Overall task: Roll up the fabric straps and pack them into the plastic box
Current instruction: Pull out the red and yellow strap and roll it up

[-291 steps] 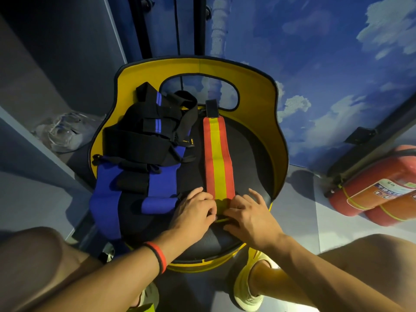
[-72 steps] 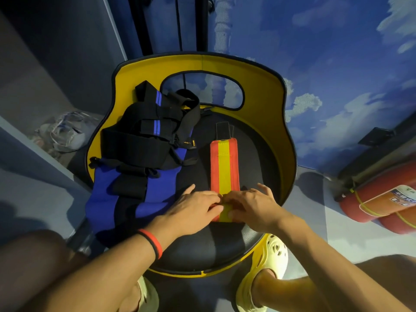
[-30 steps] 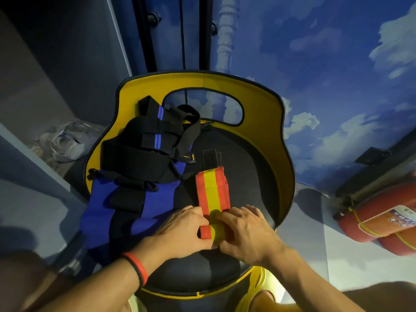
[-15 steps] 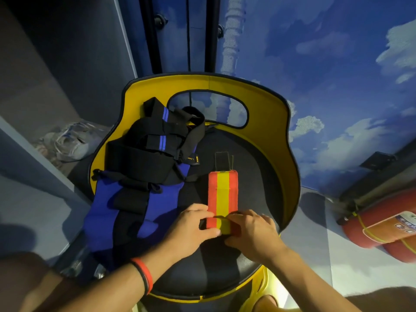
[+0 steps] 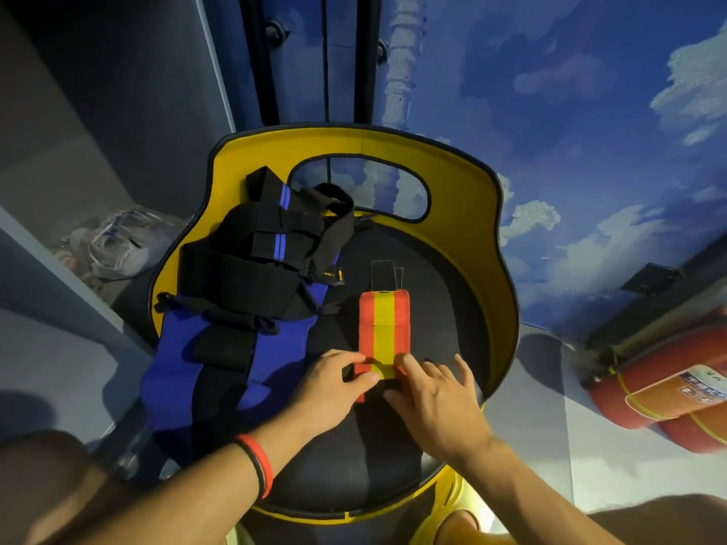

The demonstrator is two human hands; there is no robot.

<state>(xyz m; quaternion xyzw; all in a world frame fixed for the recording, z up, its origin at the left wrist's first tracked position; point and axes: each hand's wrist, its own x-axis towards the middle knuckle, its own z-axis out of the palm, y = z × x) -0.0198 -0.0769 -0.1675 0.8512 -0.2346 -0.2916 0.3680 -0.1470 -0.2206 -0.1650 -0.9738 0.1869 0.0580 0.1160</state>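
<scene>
A red strap with a yellow middle stripe [image 5: 383, 326] lies on the black seat of a yellow chair [image 5: 452, 308], its black tab end pointing away from me. Its near end is wound into a small roll under my fingers. My left hand [image 5: 334, 381] pinches the roll's left side with thumb and fingers. My right hand [image 5: 434, 391] holds the right side, fingers partly spread over it. A pile of blue and black straps [image 5: 251, 293] covers the seat's left half. No plastic box is in view.
The chair's yellow backrest [image 5: 472, 198] curves around the seat's far side. Red fire extinguishers [image 5: 665, 381] lie on the floor at right. A clear plastic bag [image 5: 118, 245] sits on a grey ledge at left. My knees frame the bottom corners.
The flat part of the red and yellow strap has grown much shorter as both hands roll it away from me. The roll has advanced up the seat.
</scene>
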